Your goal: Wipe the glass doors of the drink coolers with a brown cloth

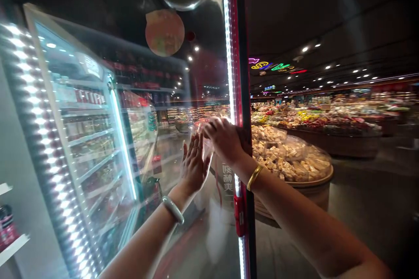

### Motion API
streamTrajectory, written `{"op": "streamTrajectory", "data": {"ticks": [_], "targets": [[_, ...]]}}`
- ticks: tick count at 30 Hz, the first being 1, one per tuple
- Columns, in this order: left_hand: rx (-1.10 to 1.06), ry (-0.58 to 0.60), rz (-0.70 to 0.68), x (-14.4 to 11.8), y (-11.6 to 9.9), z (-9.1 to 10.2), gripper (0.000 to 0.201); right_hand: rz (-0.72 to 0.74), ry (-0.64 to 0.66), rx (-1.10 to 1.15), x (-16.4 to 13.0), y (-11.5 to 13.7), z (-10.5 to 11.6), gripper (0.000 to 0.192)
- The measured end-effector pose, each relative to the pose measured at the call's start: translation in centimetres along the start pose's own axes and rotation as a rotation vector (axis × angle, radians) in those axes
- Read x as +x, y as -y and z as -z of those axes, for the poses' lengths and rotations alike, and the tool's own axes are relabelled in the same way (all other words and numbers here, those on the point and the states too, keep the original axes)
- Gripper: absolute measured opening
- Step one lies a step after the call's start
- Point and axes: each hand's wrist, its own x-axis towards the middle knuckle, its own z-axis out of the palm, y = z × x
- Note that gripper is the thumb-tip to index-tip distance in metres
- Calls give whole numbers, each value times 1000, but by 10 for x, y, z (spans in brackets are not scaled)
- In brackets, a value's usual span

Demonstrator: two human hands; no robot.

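Far left: We are looking past white shelves (13, 244) and a strip of lights (36, 139) running down the open cooler's frame.
Glass door: The glass door (147, 109) is standing swung open before us, reflecting the stocked racks.
Left hand: Our left hand (194, 165) is pressing flat on the pane, fingers spread and closing on nothing.
Right hand: Our right hand (224, 139) is curling over the door's red edge (238, 74), fingers wrapped round it just above the left hand.
Handling: We are judging the door heavy, stiff and breakable, its glass slippery; the framed edge is offering the surer hold.
Right: Round produce displays (291, 161) are glowing across the shop floor, though their contents are blurring at this distance.
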Motion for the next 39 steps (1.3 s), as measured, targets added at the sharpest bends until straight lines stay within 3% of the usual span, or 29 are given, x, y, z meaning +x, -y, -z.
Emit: {"op": "streamTrajectory", "data": {"ticks": [2,7,11,14,17,22,27,30,32,36,39], "targets": [[-22,-23,-37,20,6,1,66,-68,-29,-31,4,-3,-2,34],[-55,-55,-143,50,26,-5,67,-85,-82,-96,-29,6,-22,43],[-103,-84,-208,58,35,-11,69,-55,-152,-164,-20,-7,-21,43],[-139,-89,-241,64,36,-9,74,-106,-269,-235,-4,-23,-8,48],[-162,-82,-249,69,35,-6,78,-164,-375,-218,-9,-23,-7,54],[-177,-142,-265,70,27,-11,74,-65,-309,-242,-22,-18,-14,46],[-135,-195,-289,67,25,-17,81,26,-262,-328,18,-46,6,36],[-80,-197,-297,68,31,-15,81,-60,-360,-327,31,-50,6,38],[-36,-193,-322,74,37,-12,80,-29,-404,-330,31,-50,-1,39],[39,-241,-331,111,45,-2,82,183,-300,-349,52,-60,1,34],[42,-231,-295,155,46,10,80,66,-351,-302,104,-70,20,29]]}}
